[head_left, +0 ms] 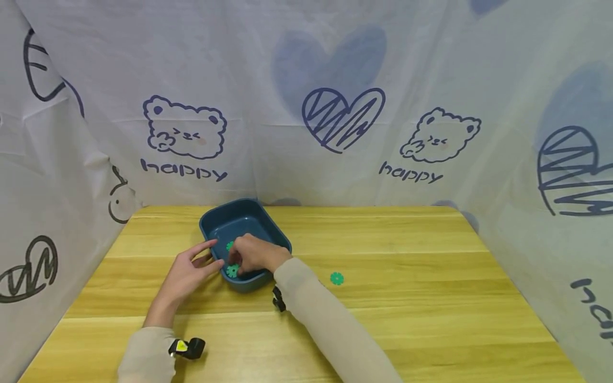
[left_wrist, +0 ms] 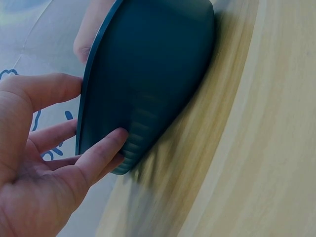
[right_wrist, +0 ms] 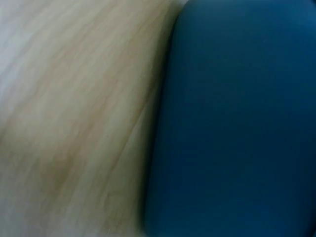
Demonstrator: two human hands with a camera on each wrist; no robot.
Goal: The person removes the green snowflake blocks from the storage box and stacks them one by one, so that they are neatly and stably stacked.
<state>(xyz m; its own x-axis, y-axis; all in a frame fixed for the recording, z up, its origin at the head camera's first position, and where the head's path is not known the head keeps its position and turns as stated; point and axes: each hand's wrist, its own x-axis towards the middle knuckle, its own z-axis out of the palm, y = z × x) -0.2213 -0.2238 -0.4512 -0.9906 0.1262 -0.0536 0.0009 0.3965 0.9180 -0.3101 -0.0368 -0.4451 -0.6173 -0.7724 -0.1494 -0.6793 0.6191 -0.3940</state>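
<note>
A blue box (head_left: 280, 234) stands near the table's back edge, with green notched discs (head_left: 232, 271) (head_left: 230, 246) inside. My left hand (head_left: 184, 274) is at the box's left side, its thumb and fingers spread and fairly straight. In the left wrist view, this hand (left_wrist: 44, 163) touches the rim and outer wall of the box (left_wrist: 148, 74). Reaching over the near right rim, my right hand (head_left: 254, 252) has its fingers bent down beside the discs; their tips are partly hidden, so a grip cannot be made out. The right wrist view shows only the box's wall (right_wrist: 232, 123) and tabletop.
Another green disc (head_left: 337, 279) lies flat on the wooden table (head_left: 407, 298), to the right of the box. A white cloth (head_left: 268, 133) printed with hearts and bears hangs behind the table and along both sides.
</note>
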